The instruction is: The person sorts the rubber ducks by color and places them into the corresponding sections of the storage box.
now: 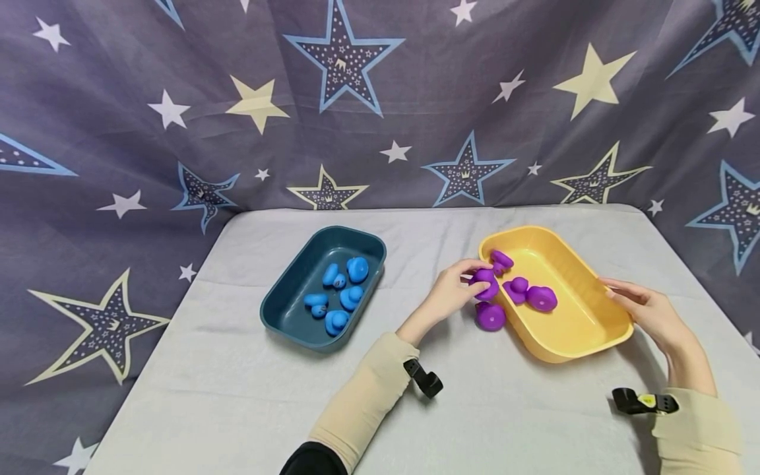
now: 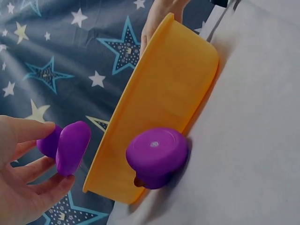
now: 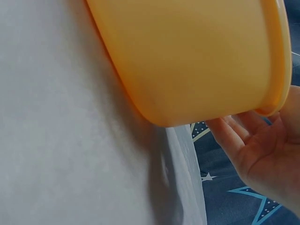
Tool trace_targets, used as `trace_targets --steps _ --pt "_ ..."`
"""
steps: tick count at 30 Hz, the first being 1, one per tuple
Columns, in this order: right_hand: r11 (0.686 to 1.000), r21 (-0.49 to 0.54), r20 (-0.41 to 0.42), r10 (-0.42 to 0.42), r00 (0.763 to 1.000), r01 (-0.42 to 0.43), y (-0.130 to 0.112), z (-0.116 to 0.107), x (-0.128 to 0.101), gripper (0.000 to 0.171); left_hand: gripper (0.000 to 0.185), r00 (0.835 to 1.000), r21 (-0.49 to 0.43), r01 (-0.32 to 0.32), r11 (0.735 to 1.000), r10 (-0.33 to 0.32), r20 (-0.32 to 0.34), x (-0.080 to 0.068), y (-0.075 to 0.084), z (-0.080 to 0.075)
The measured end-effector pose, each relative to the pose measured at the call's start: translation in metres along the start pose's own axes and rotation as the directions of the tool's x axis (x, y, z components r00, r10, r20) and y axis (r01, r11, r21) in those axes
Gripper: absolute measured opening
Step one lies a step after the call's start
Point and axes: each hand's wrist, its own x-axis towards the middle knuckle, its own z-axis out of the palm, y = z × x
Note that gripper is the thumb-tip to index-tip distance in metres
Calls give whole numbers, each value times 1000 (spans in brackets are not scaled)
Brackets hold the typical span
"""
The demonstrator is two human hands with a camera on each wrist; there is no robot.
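Observation:
My left hand [image 1: 454, 290] pinches a purple rubber duck [image 1: 485, 284] beside the left rim of the yellow bin [image 1: 570, 340]. In the left wrist view, thumb and fingertips hold that duck [image 2: 73, 147] from two sides. Another purple duck [image 1: 491, 317] sits on the cloth just outside the bin, tipped so its flat base shows in the left wrist view. Inside the bin lie several more purple ducks [image 1: 541, 299]. My right hand [image 1: 653, 316] touches the bin's right rim with fairly straight fingers; the right wrist view partly hides the fingertips behind the bin wall [image 3: 197, 61].
A dark teal bin [image 1: 285, 326] with several blue ducks [image 1: 357, 269] stands on the left of the table. Pale cloth [image 1: 225, 396] covers the table. A grey curtain [image 1: 415, 86] printed with stars hangs behind the far edge.

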Motion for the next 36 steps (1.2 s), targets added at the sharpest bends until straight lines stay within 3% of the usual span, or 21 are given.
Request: trace_targets --steps 4,11,19,27,36 --pt "1000 5 2 -1 1000 1 1 0 0 60 30 1000 -16 9 1000 -8 14 0 5 3" --pt "1000 -6 2 7 1000 -7 -1 -1 -1 60 29 999 -11 -31 999 31 35 0 14 9" --pt "999 -33 22 -10 1000 10 -27 4 -10 35 30 998 8 -45 999 44 52 3 21 20" --pt "999 -50 4 5 1000 -5 -43 9 -17 33 29 996 -21 -24 999 25 91 3 29 29" --pt "1000 8 28 -31 999 30 -50 10 -20 30 28 987 71 -114 991 105 119 4 33 41"
